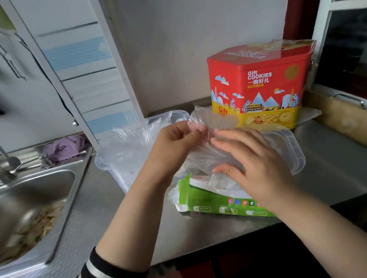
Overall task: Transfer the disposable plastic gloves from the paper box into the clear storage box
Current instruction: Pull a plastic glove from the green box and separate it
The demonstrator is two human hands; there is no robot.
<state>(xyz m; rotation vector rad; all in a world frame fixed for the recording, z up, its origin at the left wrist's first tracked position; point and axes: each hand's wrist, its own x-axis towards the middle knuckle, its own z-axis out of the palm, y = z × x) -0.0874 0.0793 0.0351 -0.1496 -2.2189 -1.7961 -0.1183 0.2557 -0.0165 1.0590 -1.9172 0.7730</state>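
Thin, crinkled, see-through plastic gloves (202,135) pinched between left hand (174,148) and right hand (251,166), fingers of both curled on the film, above the torn green-and-white paper box (208,205) with more gloves bulging out. Just behind, clear storage box (122,164) on the steel counter (340,169), already stuffed with filmy gloves; its clear lid (294,151) flat under the right hand. Farther back, red-and-yellow cookie tin (260,87); at left, steel sink (29,210) with pale scraps.

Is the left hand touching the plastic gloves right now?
Touching. The head view shows the left hand's fingers pinching the top edge of the plastic gloves.
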